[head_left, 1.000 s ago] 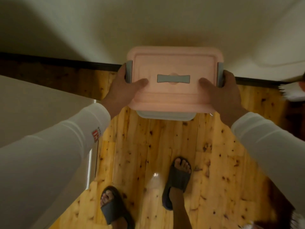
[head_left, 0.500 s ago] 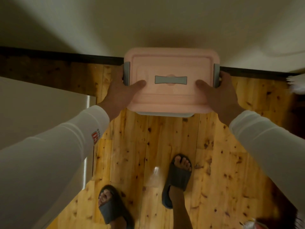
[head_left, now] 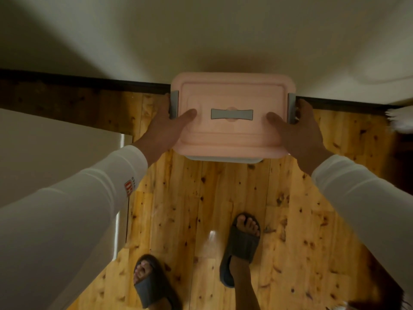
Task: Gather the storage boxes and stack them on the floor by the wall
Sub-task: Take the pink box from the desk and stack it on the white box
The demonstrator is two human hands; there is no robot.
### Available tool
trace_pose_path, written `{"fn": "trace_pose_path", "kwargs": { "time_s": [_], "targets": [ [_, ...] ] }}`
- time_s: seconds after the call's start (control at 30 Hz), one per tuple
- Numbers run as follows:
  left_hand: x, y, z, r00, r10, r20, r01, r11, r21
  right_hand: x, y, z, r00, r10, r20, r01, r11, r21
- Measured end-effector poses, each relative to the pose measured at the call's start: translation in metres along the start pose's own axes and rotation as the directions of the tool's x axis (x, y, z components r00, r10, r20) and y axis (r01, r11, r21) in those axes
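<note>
pink box [head_left: 232, 130] clamped at both ends by left hand [head_left: 165, 128], right hand [head_left: 299, 133]; sunk slightly toward floor [head_left: 201, 198] by wall [head_left: 201, 41]; set-down near.

Pink box [head_left: 232, 135] — grey handle [head_left: 232, 114], knotty amber floor [head_left: 201, 209], white sleeves [head_left: 67, 215]

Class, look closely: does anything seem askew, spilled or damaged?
Nothing stands out. Left hand and right hand hold the pink-lidded box level, lid seated squarely, grey clips at both ends; the wooden floor shows only a glint of light, no spill.

Pink box [head_left: 232, 135] between both hands [head_left: 164, 130] [head_left: 300, 136]
</note>
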State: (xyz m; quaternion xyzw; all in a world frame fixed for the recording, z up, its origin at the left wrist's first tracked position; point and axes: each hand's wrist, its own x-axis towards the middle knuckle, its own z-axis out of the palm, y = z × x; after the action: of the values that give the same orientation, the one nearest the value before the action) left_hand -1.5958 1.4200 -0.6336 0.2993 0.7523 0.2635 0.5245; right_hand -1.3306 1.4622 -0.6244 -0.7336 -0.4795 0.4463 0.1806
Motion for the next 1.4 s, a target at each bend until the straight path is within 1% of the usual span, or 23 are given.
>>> {"fn": "trace_pose_path", "kwargs": {
  "time_s": [0.07, 0.17, 0.27, 0.37, 0.5, 0.63, 0.77, 0.9, 1.0, 1.1, 1.23, 1.27, 1.37, 1.4],
  "targets": [
    [-0.002, 0.001, -0.006, 1.0, -0.005, -0.011, 0.005, 1.0, 0.006, -0.002, -0.005, -0.002, 0.999, -0.005, -0.031, 0.004, 1.0, -0.028],
    [-0.007, 0.005, -0.013, 0.998, -0.012, -0.06, 0.012, 1.0, 0.009, -0.006, -0.012, -0.004, 0.995, -0.076, -0.059, 0.071, 0.994, -0.081],
    [-0.017, 0.012, -0.018, 0.995, 0.002, -0.095, 0.006, 0.997, 0.081, -0.014, -0.023, -0.003, 0.991, -0.122, -0.06, 0.113, 0.985, -0.133],
    [-0.03, 0.024, -0.022, 0.994, 0.062, -0.094, -0.046, 0.985, 0.165, -0.025, -0.037, -0.001, 0.985, -0.171, -0.037, 0.162, 0.971, -0.178],
    [-0.051, 0.051, -0.035, 0.98, 0.193, -0.052, -0.175, 0.955, 0.238, -0.048, -0.064, 0.001, 0.968, -0.252, 0.009, 0.25, 0.955, -0.159],
    [-0.072, 0.069, -0.044, 0.977, 0.21, -0.031, -0.195, 0.946, 0.257, -0.069, -0.085, 0.0, 0.952, -0.302, 0.043, 0.304, 0.934, -0.187],
    [-0.108, 0.085, -0.063, 0.961, 0.27, -0.055, -0.243, 0.925, 0.291, -0.101, -0.114, -0.002, 0.936, -0.343, 0.073, 0.351, 0.922, -0.167],
    [-0.142, 0.099, -0.087, 0.934, 0.344, -0.093, -0.29, 0.885, 0.365, -0.132, -0.145, 0.001, 0.913, -0.394, 0.101, 0.406, 0.901, -0.153],
    [-0.17, 0.108, -0.106, 0.914, 0.385, -0.127, -0.315, 0.873, 0.373, -0.155, -0.171, 0.002, 0.887, -0.448, 0.111, 0.461, 0.874, -0.152],
    [-0.195, 0.113, -0.117, 0.909, 0.388, -0.153, -0.31, 0.873, 0.376, -0.176, -0.186, 0.005, 0.864, -0.486, 0.128, 0.502, 0.851, -0.153],
    [-0.239, 0.126, -0.148, 0.887, 0.412, -0.209, -0.326, 0.879, 0.348, -0.222, -0.228, 0.004, 0.829, -0.546, 0.123, 0.559, 0.817, -0.141],
    [-0.268, 0.133, -0.176, 0.871, 0.432, -0.235, -0.343, 0.876, 0.338, -0.255, -0.254, 0.004, 0.812, -0.571, 0.121, 0.583, 0.801, -0.133],
    [-0.302, 0.142, -0.195, 0.851, 0.461, -0.251, -0.379, 0.871, 0.314, -0.293, -0.279, 0.002, 0.78, -0.617, 0.102, 0.625, 0.774, -0.099],
    [-0.306, 0.144, -0.195, 0.847, 0.465, -0.256, -0.388, 0.872, 0.299, -0.295, -0.281, 0.001, 0.784, -0.613, 0.102, 0.621, 0.778, -0.095]
  ]
}}
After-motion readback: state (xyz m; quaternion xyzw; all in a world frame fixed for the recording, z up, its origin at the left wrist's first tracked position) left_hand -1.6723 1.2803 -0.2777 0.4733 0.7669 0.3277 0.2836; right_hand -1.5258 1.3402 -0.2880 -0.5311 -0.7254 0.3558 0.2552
